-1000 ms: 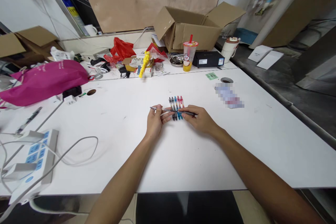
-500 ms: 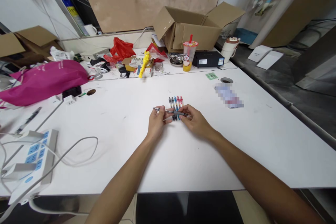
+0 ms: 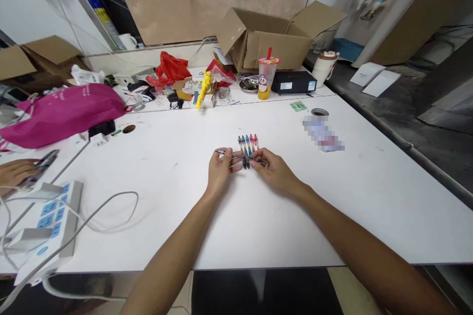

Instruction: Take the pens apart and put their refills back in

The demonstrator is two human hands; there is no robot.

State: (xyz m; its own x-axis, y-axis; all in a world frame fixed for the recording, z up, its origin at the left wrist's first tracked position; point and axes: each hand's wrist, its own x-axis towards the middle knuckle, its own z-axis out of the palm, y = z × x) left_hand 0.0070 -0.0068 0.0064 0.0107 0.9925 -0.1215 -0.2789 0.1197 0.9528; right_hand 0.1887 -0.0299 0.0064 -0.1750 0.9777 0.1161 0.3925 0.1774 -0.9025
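Observation:
Between my two hands a slim pen point(image 3: 237, 156) with a silvery end and a dark grip is held level. The fingers of my left hand point(image 3: 220, 167) are closed round its silvery end. My right hand point(image 3: 272, 167) pinches the dark end. Just beyond and partly under the held pen, a row of several pens point(image 3: 248, 142) lies side by side on the white table point(image 3: 166, 216), with black, blue and red parts. Their near ends are partly hidden by my fingers.
Left, a white power strip point(image 3: 61, 221) trails cables; another person's hand point(image 3: 15, 174) touches a dark object there. A magenta bag point(image 3: 70, 113), a drink cup point(image 3: 266, 78) and an open cardboard box point(image 3: 273, 44) stand behind. A tape roll point(image 3: 320, 112) lies right.
Another person's hand has come in at the left edge onto the dark object. My hands and the held pen have hardly moved.

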